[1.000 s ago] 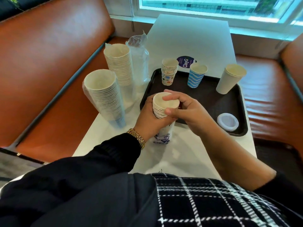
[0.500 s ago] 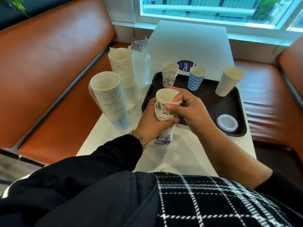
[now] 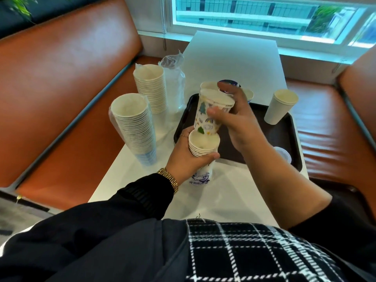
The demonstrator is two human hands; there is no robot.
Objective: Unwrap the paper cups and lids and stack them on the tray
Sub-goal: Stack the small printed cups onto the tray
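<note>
My left hand (image 3: 186,159) grips a short stack of patterned paper cups (image 3: 203,149) that stands on the white table just in front of the black tray (image 3: 284,135). My right hand (image 3: 234,121) holds a single patterned cup (image 3: 207,115) by its rim, lifted almost clear of the stack's top. Behind that cup, the rim of another patterned cup stack (image 3: 207,85) shows on the tray. A plain white cup stack (image 3: 281,106) stands at the tray's far right. A plastic lid (image 3: 283,156) lies at the tray's near right, partly hidden by my right arm.
Two tall stacks of white cups in clear wrap stand left of the tray: one near (image 3: 134,127), one farther (image 3: 151,88). A sleeve of clear lids (image 3: 176,86) stands behind them. Orange bench seats flank the table (image 3: 234,55); a window is beyond.
My right hand has pulled the top patterned cup up out of the stack that my left hand holds; it rose from seated to almost free. The camera has moved closer.
</note>
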